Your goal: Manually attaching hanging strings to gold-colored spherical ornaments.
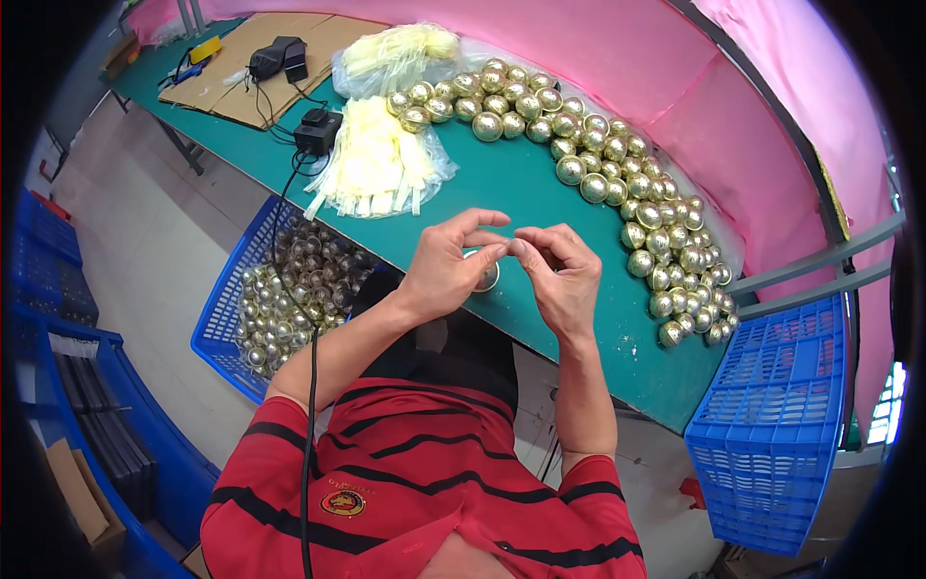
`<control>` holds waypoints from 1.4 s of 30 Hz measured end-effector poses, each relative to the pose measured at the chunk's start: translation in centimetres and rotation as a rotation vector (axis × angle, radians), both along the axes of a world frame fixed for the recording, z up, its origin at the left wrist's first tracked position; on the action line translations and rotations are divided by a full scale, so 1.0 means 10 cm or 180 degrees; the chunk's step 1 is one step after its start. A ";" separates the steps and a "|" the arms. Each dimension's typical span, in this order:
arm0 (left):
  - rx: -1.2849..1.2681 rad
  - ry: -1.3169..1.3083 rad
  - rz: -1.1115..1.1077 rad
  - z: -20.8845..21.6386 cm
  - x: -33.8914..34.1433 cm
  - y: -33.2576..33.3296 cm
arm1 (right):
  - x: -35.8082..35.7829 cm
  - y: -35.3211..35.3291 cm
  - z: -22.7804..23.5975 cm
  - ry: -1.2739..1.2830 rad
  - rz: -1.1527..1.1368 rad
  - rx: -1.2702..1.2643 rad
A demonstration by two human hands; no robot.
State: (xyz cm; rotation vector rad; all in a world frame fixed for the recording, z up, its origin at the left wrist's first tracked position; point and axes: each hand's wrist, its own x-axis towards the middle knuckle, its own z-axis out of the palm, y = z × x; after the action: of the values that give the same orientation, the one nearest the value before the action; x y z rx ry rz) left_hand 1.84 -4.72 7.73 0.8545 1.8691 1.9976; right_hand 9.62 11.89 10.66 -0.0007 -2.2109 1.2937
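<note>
My left hand (444, 262) and my right hand (562, 280) meet over the near edge of the green table (458, 198). Thumb and fingers of each are pinched together, their tips almost touching. Whatever lies between the fingertips is too small to make out. Just below the left fingers a shiny gold ball (491, 279) shows in part; the hand hides the rest, and I cannot tell whether it hangs or rests on the table. Beyond my hands, a bundle of pale yellow strips (371, 159) lies on clear plastic.
Many gold balls (593, 145) curve along the table's far and right sides. A second strip bundle (400, 50), a black device (316, 130) and cardboard (217, 82) are at far left. A blue basket (224, 304) of balls stands left; another blue basket (767, 425) stands right.
</note>
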 end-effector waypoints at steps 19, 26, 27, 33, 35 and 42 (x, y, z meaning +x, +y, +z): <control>-0.0088 0.0195 -0.0047 -0.12 -0.10 0.07 | 0.05 -0.01 0.07 -0.0024 0.0100 0.0249; -0.0491 0.2851 0.1192 0.01 -0.06 0.17 | 0.25 -0.13 -0.36 -0.0057 0.0196 -0.2110; -0.0535 0.3013 0.1147 0.01 -0.05 0.17 | 0.27 -0.16 -0.40 -0.0048 0.0191 -0.2117; 0.0093 0.3108 0.0538 0.10 0.04 0.29 | 0.37 -0.22 -0.61 -0.0086 0.1291 -0.3899; 0.0342 0.3087 0.0418 0.13 0.10 0.27 | 0.41 -0.29 -0.48 -0.0146 0.1152 -0.3932; 0.0961 0.1710 -0.0286 0.28 0.31 0.06 | 0.42 -0.34 -0.30 0.1116 0.0824 -0.2090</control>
State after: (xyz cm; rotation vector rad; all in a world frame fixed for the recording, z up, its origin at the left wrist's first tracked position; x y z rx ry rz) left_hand 4.98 -4.17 10.55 1.6670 1.7423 2.1763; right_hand 13.79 8.48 7.67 0.2476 -1.4549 1.9416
